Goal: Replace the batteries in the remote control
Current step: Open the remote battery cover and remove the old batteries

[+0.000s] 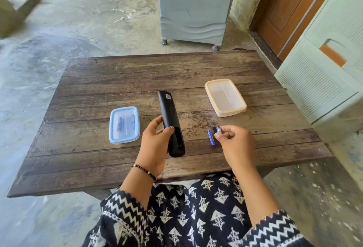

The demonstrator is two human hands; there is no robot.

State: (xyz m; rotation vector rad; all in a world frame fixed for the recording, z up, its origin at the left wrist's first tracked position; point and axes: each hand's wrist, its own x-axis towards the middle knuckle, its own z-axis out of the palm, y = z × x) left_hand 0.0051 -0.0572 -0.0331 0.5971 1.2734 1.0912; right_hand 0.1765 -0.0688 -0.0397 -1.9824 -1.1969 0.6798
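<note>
A black remote control lies face down on the wooden table, its battery compartment open at the near end. My left hand grips the remote's near part from the left. My right hand pinches a blue battery between thumb and forefinger, just above the table. A second blue battery lies on the table right beside it. A closed blue-lidded container to the left of the remote holds two more batteries.
A closed white container with a peach lid stands at the right of the table. Beyond the table is a grey air cooler on wheels. A pale green cabinet stands at the right.
</note>
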